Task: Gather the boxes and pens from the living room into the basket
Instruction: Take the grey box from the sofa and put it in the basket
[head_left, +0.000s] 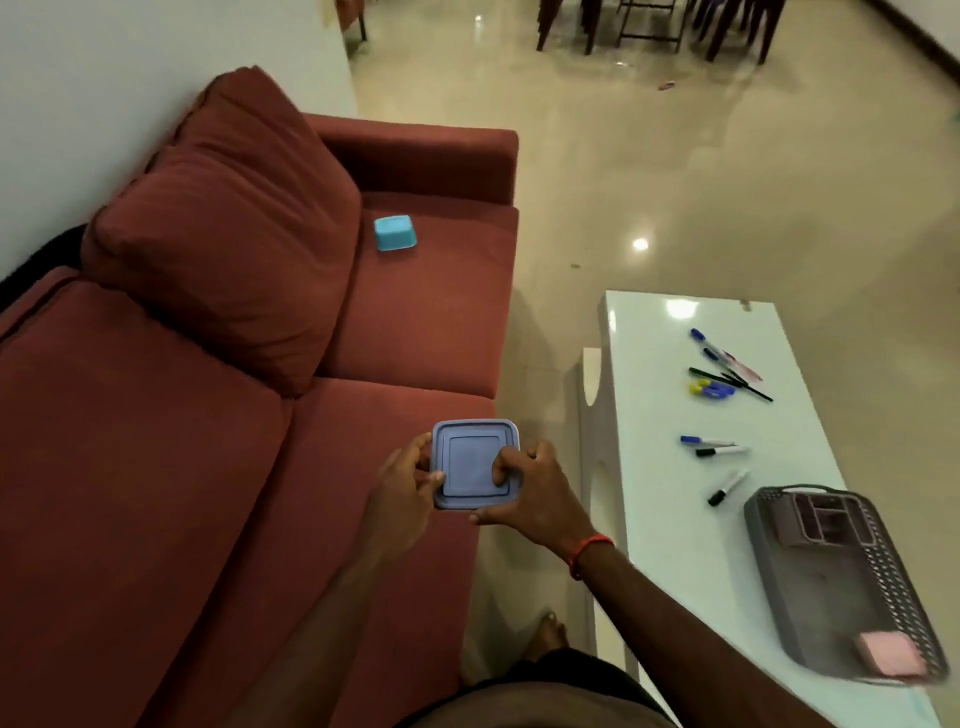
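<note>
Basket (891, 597), 4 o'clock: motion-blurred, contents indistinct. Box (470, 457), 6 o'clock: body hidden beneath lid. Chairs (737, 15), 12 o'clock: cut by top edge.

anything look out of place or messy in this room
Yes. A small blue box sits stray on the sofa seat, apparently upside down. Pens lie scattered on the white table, some crossed in a heap, outside the basket. The left hand and right hand grip a lidded box.

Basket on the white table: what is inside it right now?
In the basket, a divided brownish box lies at the far end and a pink box at the near end. Anything beneath them is covered.
</note>
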